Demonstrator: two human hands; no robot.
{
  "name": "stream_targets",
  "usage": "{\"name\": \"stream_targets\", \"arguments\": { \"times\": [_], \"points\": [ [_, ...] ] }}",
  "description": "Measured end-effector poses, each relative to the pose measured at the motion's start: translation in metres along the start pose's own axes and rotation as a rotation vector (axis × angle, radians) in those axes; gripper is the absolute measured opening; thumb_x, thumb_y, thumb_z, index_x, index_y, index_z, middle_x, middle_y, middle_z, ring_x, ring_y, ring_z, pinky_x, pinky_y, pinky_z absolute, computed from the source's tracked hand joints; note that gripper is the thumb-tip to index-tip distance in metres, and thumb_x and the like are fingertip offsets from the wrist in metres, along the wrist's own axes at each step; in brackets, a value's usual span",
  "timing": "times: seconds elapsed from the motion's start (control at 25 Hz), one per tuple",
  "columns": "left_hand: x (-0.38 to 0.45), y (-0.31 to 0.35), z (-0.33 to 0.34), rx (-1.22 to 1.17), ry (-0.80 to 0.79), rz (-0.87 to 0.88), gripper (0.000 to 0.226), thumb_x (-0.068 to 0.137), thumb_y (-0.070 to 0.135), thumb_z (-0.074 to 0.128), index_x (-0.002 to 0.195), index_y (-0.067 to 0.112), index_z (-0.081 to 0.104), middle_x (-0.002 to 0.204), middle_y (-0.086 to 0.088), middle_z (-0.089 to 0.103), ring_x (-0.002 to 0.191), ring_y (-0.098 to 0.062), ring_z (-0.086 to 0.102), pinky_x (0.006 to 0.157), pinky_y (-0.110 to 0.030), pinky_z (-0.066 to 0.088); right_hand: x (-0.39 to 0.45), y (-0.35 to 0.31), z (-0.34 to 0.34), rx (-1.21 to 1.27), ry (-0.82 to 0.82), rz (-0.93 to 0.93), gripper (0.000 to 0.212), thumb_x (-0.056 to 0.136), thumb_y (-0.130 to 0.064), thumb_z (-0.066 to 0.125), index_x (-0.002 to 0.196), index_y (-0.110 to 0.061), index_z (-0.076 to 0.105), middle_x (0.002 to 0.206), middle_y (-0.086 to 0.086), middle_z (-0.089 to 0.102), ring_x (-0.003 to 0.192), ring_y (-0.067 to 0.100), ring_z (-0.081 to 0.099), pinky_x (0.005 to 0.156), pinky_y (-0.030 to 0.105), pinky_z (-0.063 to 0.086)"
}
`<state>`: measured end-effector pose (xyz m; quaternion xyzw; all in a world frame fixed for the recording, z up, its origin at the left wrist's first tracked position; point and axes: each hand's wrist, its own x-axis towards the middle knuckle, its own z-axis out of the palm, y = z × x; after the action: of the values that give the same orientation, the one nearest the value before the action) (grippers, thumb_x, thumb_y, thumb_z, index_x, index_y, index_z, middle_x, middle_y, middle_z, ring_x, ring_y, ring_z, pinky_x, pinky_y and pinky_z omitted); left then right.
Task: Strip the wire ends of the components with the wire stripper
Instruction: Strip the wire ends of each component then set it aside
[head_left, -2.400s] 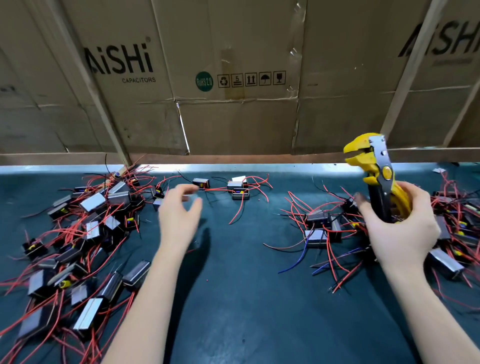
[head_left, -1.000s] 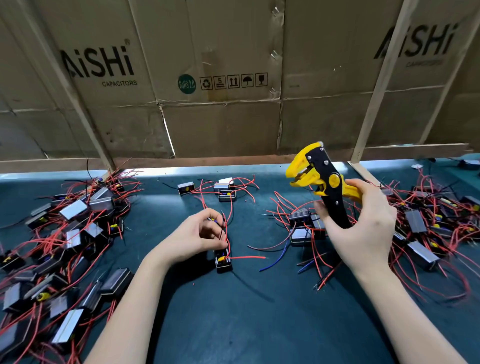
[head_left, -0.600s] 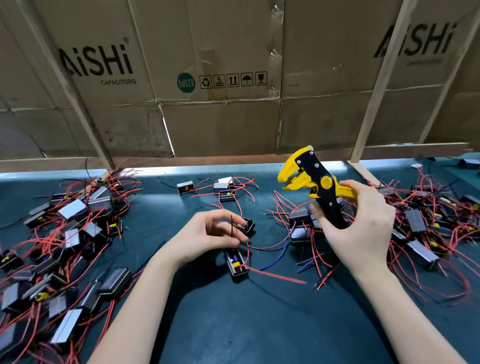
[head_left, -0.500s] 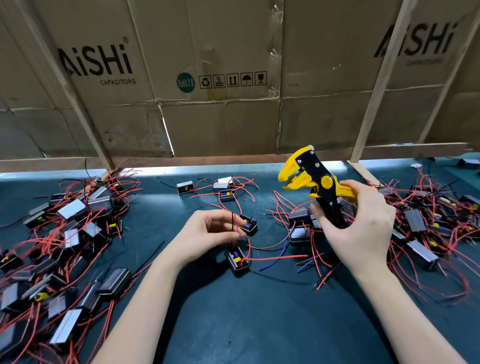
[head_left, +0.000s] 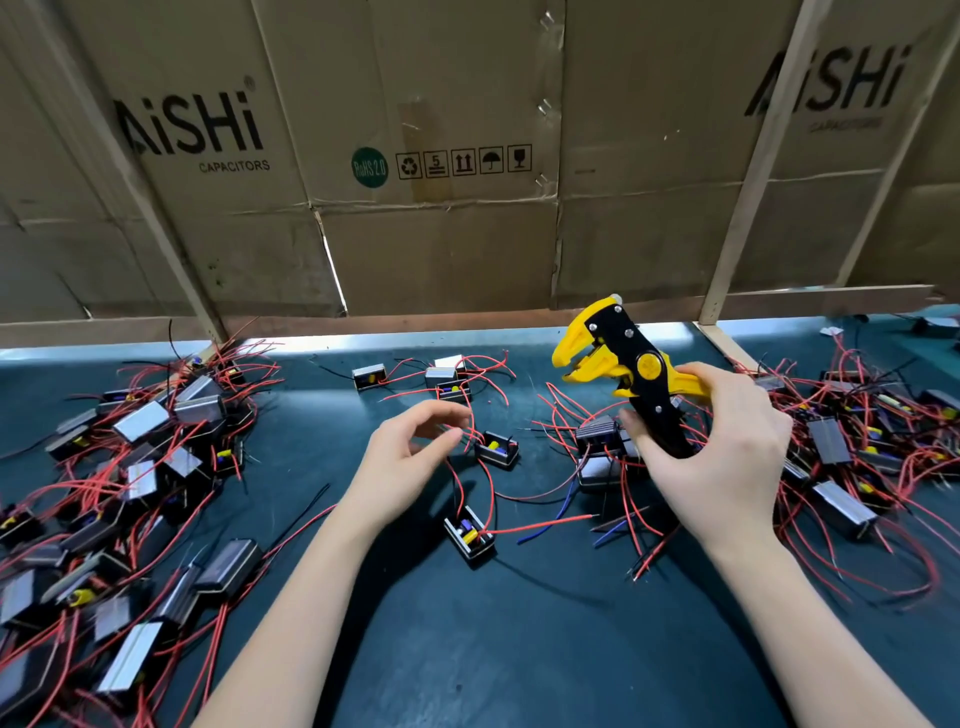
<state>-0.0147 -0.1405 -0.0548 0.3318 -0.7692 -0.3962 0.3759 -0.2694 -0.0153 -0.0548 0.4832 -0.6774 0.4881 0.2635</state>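
Note:
My right hand grips the black handle of the yellow and black wire stripper, held above the table with its jaws pointing left. My left hand hovers over the mat with thumb and forefinger curled but apart. A red wire rises from a small black component to the underside of that thumb. A second black component lies just right of my left fingertips, its red wires looping past them. Both components rest on the dark green mat.
A big heap of components with red wires covers the left of the mat. Another heap lies at the right, and a smaller cluster sits under the stripper. A few components lie at the back. A cardboard wall closes the far side.
My left hand brought two wired components to the middle of the mat, and its pinching fingers have now spread apart. My right hand lowered the stripper and tilted its jaws leftward.

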Motion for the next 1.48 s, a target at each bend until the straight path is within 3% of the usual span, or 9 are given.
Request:
{"name": "stream_targets", "arguments": {
  "times": [0.12, 0.24, 0.36, 0.52, 0.68, 0.88, 1.04, 1.24, 1.48],
  "points": [
    [0.004, -0.007, 0.007, 0.136, -0.057, -0.017, 0.035, 0.094, 0.003, 0.057, 0.121, 0.025, 0.064, 0.118, 0.004, 0.066, 0.081, -0.017, 0.058, 0.084, -0.029, 0.047, 0.0, 0.0, 0.0, -0.011, -0.003, -0.003, 0.052, 0.079, -0.052, 0.071, 0.111, -0.012, 0.063, 0.1, 0.003, 0.064, 0.096, 0.03, 0.06, 0.083, 0.042, 0.038],
    [0.01, -0.005, 0.01, -0.181, -0.079, -0.15, 0.032, 0.103, 0.029, 0.04, 0.124, 0.018, 0.061, 0.114, -0.003, 0.072, 0.102, -0.016, 0.066, 0.088, -0.029, 0.043, 0.0, 0.001, 0.0, -0.027, -0.008, -0.006, 0.052, 0.079, -0.052, 0.071, 0.111, -0.013, 0.063, 0.1, 0.003, 0.064, 0.095, 0.029, 0.06, 0.082, 0.043, 0.038],
    [0.017, -0.01, 0.005, -0.468, -0.006, -0.213, 0.046, 0.104, 0.04, 0.027, 0.121, 0.015, 0.062, 0.107, -0.014, 0.074, 0.096, -0.02, 0.067, 0.081, -0.033, 0.044, 0.0, 0.001, 0.0, -0.034, -0.006, -0.005, 0.051, 0.078, -0.052, 0.071, 0.111, -0.014, 0.062, 0.099, 0.002, 0.064, 0.096, 0.029, 0.06, 0.082, 0.042, 0.037],
    [0.013, -0.023, 0.012, -0.002, -0.089, -0.015, 0.028, 0.093, 0.005, 0.061, 0.117, 0.018, 0.069, 0.11, 0.004, 0.073, 0.108, -0.013, 0.064, 0.093, -0.035, 0.049, 0.0, 0.002, 0.001, -0.065, -0.013, -0.012, 0.05, 0.077, -0.052, 0.07, 0.11, -0.014, 0.063, 0.099, 0.001, 0.064, 0.095, 0.028, 0.059, 0.082, 0.041, 0.036],
    [0.011, -0.018, 0.022, 0.549, 0.029, 0.287, 0.021, 0.079, 0.042, 0.078, 0.097, 0.033, 0.078, 0.095, 0.014, 0.069, 0.092, -0.018, 0.053, 0.083, -0.042, 0.043, -0.001, 0.003, 0.001, -0.131, -0.025, -0.019, 0.051, 0.074, -0.051, 0.072, 0.109, -0.014, 0.064, 0.099, 0.003, 0.064, 0.094, 0.029, 0.058, 0.082, 0.039, 0.034],
    [0.008, -0.013, 0.033, 0.767, 0.013, 0.32, 0.034, 0.077, 0.037, 0.079, 0.102, 0.018, 0.068, 0.098, 0.006, 0.067, 0.101, -0.025, 0.055, 0.083, -0.036, 0.038, -0.004, 0.007, 0.004, -0.321, -0.125, -0.094, 0.047, 0.065, -0.043, 0.077, 0.101, -0.014, 0.066, 0.091, 0.004, 0.062, 0.087, 0.031, 0.053, 0.077, 0.038, 0.029],
    [0.005, -0.009, 0.033, 0.422, -0.049, 0.223, 0.026, 0.084, 0.021, 0.076, 0.107, 0.014, 0.068, 0.101, 0.004, 0.07, 0.099, -0.016, 0.065, 0.091, -0.038, 0.048, -0.009, 0.004, 0.008, -0.374, -0.199, -0.078, 0.049, 0.057, -0.032, 0.087, 0.096, -0.012, 0.066, 0.086, 0.006, 0.06, 0.083, 0.032, 0.054, 0.074, 0.039, 0.029],
    [-0.004, 0.004, 0.027, 0.12, -0.061, 0.224, 0.021, 0.09, 0.018, 0.07, 0.11, 0.023, 0.071, 0.103, 0.015, 0.069, 0.099, -0.007, 0.063, 0.085, -0.012, 0.043, -0.011, 0.003, 0.008, -0.39, -0.214, -0.073, 0.051, 0.055, -0.035, 0.088, 0.096, -0.014, 0.065, 0.085, 0.005, 0.06, 0.082, 0.032, 0.054, 0.074, 0.039, 0.031],
    [-0.006, 0.008, 0.029, 0.083, -0.093, 0.135, 0.013, 0.089, 0.023, 0.071, 0.1, 0.024, 0.064, 0.093, 0.013, 0.068, 0.086, -0.012, 0.063, 0.086, -0.029, 0.05, -0.01, -0.001, 0.007, -0.332, -0.219, -0.103, 0.048, 0.057, -0.037, 0.086, 0.095, -0.017, 0.065, 0.086, 0.002, 0.059, 0.084, 0.031, 0.054, 0.076, 0.04, 0.032]
  ]
}}
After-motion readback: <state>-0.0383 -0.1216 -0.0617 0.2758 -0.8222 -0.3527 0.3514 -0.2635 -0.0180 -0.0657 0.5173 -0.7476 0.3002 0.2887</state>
